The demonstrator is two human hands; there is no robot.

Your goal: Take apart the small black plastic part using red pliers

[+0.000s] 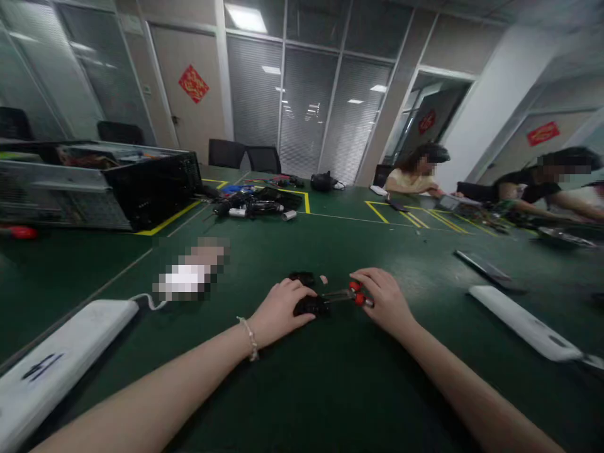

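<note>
My left hand (283, 308) is closed on a small black part (312, 306) at the table's middle, with its fingers bent over the part's near side. In my right hand (384, 299) is a red-handled tool (357, 294) with slim metal shafts, gripped between thumb and fingers. Its metal end points left and reaches the black part; blur hides whether it is a screwdriver or pliers. Just beyond my left fingers lies another black piece (302, 277), and beside it a small pale pinkish piece (323, 279).
White power banks (61, 358) (523, 321) flank my arms, with a dark phone (488, 270) on the right. An opened computer case (99, 185) stands at the left. Black parts and cables (259, 201) are heaped farther back. People (419, 170) sit at the right.
</note>
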